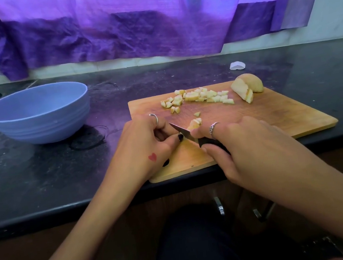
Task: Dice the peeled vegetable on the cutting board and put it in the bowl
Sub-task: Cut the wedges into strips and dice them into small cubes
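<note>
From the head camera we look down on a dark bench [41, 167] with a wooden cutting board [283, 116] lying near its front edge. Our right hand [247, 142] is clenched around the black handle of a small knife [185, 133], whose blade points left and away across the board. The forefinger, which wears a ring, stretches forward along the top of the knife. Our left hand [144, 146] sits at the board's near left corner with its fingers curled in; its thumb and fingertips press close to the blade, but we cannot tell whether they pinch a piece of the vegetable or only steady it. A red heart mark shows on the back of this hand, and a thin ring on one finger.

Just beyond the blade lies a small part-cut piece [195, 123] of the vegetable. Farther back on the board is a scattered row of diced cubes [197, 99]. At the board's far right corner rests the uncut chunk [247, 87], with a slice leaning against it.

A blue bowl [40, 124] stands upright on the bench to the left of the board, well apart from it; no dice show in the part of its inside that we can see. A purple curtain [132, 26] hangs behind the bench.
</note>
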